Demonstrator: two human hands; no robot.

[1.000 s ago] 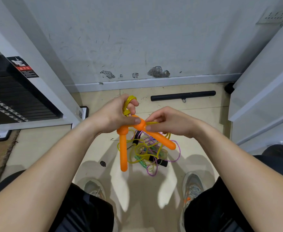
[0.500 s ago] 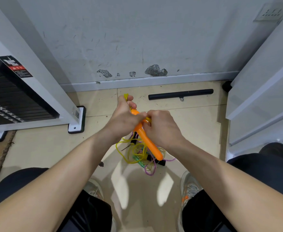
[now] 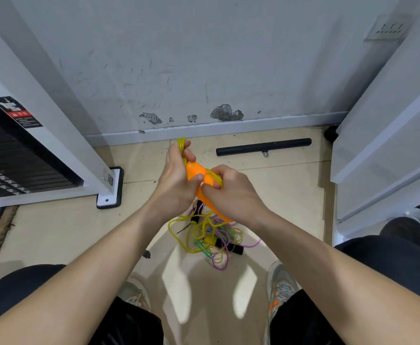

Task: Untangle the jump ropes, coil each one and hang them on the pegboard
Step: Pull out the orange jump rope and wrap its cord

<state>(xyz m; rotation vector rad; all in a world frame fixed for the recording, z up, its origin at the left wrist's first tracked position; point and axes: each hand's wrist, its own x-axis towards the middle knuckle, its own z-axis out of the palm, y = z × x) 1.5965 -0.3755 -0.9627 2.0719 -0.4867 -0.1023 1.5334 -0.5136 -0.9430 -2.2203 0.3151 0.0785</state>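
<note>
Hands closed in since a second ago: the orange handles, splayed then, are now bunched together. The left hand grips them, with a yellow cord loop poking out above its fingers. The right hand pinches cord against the handles. Probably coiling rope one. The tangle of yellow, purple and green cord is still knotted on the floor below the fingers.
</note>
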